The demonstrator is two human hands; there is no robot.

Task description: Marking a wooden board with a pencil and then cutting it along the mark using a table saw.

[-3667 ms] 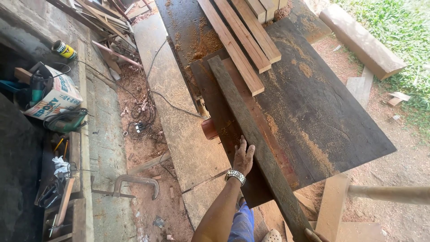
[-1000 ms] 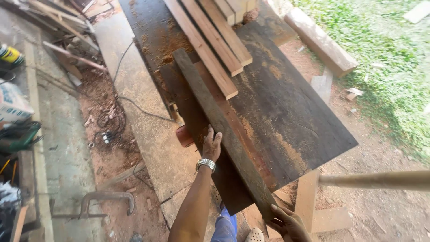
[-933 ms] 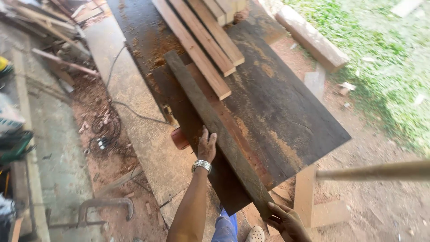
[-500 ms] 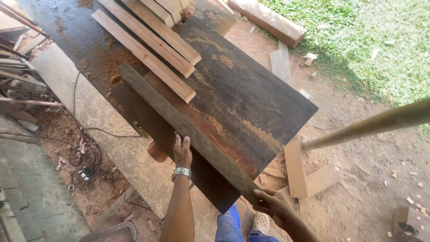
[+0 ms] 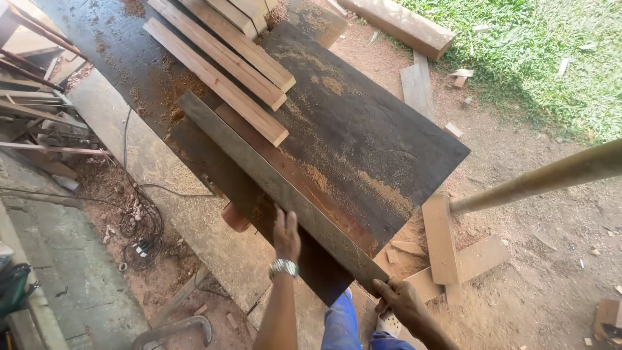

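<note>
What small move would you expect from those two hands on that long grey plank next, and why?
Probably a short push of the plank along the dark table. The left hand presses its side and the right hand grips its near end, which overhangs the table edge, so it looks only partly supported.

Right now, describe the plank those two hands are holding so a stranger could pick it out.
Find the big dark sawdust-strewn table top. The long grey weathered plank lies diagonally along its near edge, left hand on its side, right hand at its end. Unlike the pale reddish planks stacked behind, it is darker, wider, and alone.
</note>
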